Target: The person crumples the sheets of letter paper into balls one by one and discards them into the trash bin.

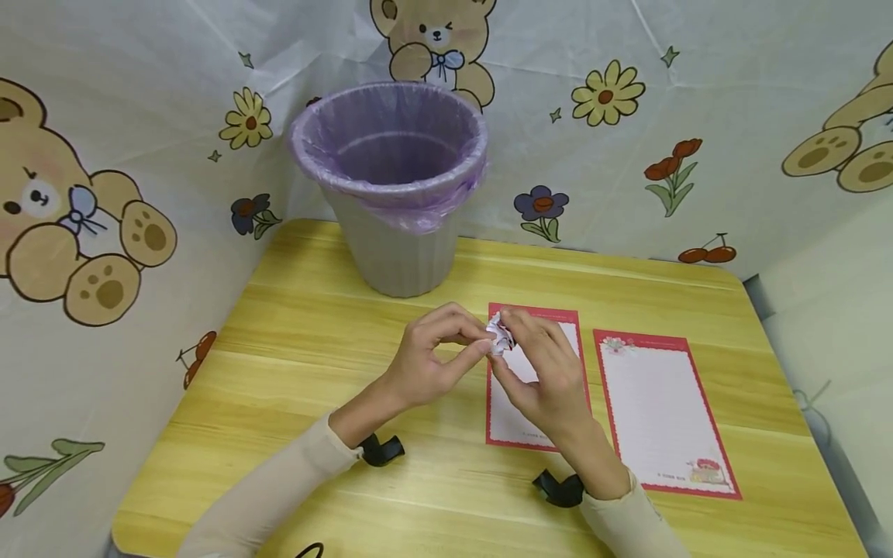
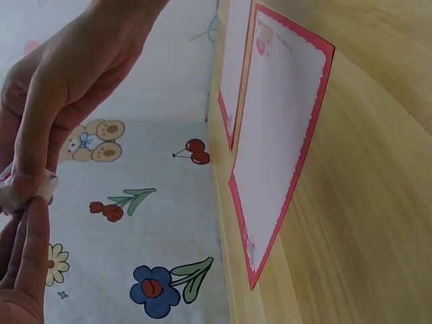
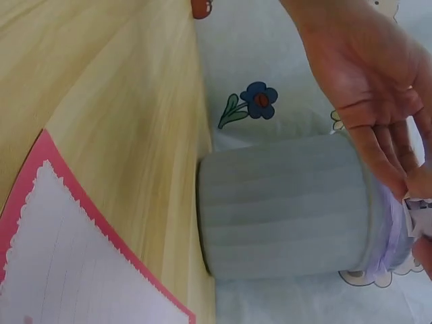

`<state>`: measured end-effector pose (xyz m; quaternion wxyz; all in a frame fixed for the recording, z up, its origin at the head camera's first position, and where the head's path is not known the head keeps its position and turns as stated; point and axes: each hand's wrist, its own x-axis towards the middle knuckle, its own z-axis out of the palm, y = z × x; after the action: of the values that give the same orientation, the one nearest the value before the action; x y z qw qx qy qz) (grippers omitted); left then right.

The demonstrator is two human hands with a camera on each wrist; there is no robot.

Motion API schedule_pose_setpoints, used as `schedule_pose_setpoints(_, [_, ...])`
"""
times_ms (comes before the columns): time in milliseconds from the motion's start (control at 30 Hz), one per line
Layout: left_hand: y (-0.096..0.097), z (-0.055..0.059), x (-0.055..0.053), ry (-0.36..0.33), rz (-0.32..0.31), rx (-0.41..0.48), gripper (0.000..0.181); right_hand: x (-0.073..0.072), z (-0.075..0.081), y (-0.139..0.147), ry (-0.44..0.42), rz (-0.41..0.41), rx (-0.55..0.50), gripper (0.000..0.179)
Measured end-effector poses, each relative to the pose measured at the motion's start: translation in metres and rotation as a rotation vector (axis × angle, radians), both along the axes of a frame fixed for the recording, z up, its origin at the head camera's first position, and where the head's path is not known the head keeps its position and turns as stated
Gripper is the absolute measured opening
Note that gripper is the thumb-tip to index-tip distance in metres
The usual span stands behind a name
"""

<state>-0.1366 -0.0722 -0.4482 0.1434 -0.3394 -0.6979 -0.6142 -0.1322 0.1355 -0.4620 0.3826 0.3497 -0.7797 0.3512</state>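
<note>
Between the two hands is a small crumpled ball of paper point(image 1: 500, 335), white with a few red and dark marks. The left hand point(image 1: 434, 358) pinches its left side with thumb and fingertips. On the other side, the right hand point(image 1: 546, 364) grips it between thumb and curved fingers. Both hands are raised over the table, overlapping a red-bordered sheet of letter paper point(image 1: 519, 403) in the head view. The left wrist view shows the crumpled paper point(image 2: 44, 185) at its left edge, partly covered by fingers. In the right wrist view, part of the paper point(image 3: 420, 214) shows at the right edge.
A grey bin point(image 1: 401, 256) lined with a purple plastic bag point(image 1: 418, 209) stands at the back left of the wooden table point(image 1: 293, 325). A second red-bordered sheet point(image 1: 663, 411) lies to the right of the first. Patterned cloth point(image 1: 530, 46) hangs behind the table.
</note>
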Motion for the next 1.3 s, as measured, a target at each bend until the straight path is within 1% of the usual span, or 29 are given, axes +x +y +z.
schedule_pose_setpoints(67, [-0.001,0.003,-0.001,-0.090,-0.057,0.017,0.013,0.000,0.000,0.000,0.030,0.002,0.000,0.045])
schedule_pose_setpoints(167, [-0.003,0.006,-0.003,-0.273,-0.141,0.048,0.032,0.001,0.001,-0.002,0.090,0.012,0.009,0.040])
schedule_pose_setpoints(233, [-0.004,0.008,-0.004,-0.373,-0.183,0.048,0.040,0.001,0.002,-0.003,0.127,0.024,0.010,0.038])
schedule_pose_setpoints(267, [-0.004,0.009,-0.005,-0.404,-0.197,0.039,0.041,0.001,0.002,-0.004,0.145,0.029,0.009,0.037])
schedule_pose_setpoints(333, [-0.004,0.009,-0.006,-0.429,-0.220,0.010,0.037,0.002,0.002,-0.006,0.170,0.041,0.001,0.036])
schedule_pose_setpoints(433, [-0.005,0.010,-0.007,-0.439,-0.237,0.001,0.031,0.002,0.003,-0.009,0.177,0.067,-0.019,0.033])
schedule_pose_setpoints(600, [-0.004,0.007,-0.006,-0.431,-0.236,0.050,0.019,0.004,0.003,-0.012,0.139,0.141,-0.068,0.029])
schedule_pose_setpoints(700, [-0.003,0.005,-0.005,-0.376,-0.222,0.063,0.015,0.004,0.005,-0.015,0.118,0.181,-0.103,0.028])
schedule_pose_setpoints(833, [-0.003,0.004,-0.006,-0.291,-0.207,0.083,0.011,0.003,0.007,-0.018,0.104,0.208,-0.140,0.026])
schedule_pose_setpoints(900, [-0.004,0.006,-0.007,-0.261,-0.202,0.081,0.011,0.002,0.007,-0.019,0.103,0.213,-0.158,0.025])
schedule_pose_setpoints(967, [-0.004,0.009,-0.008,-0.250,-0.193,0.067,0.011,0.001,0.008,-0.020,0.097,0.210,-0.184,0.027])
schedule_pose_setpoints(1133, [-0.003,0.017,-0.007,-0.273,-0.172,0.034,0.016,-0.003,0.007,-0.017,0.052,0.166,-0.260,0.043])
schedule_pose_setpoints(1200, [-0.002,0.017,-0.006,-0.283,-0.171,0.038,0.016,-0.005,0.008,-0.015,0.030,0.157,-0.269,0.047])
schedule_pose_setpoints(1300, [0.001,0.016,-0.004,-0.276,-0.161,0.052,0.016,-0.006,0.008,-0.012,-0.006,0.160,-0.256,0.047])
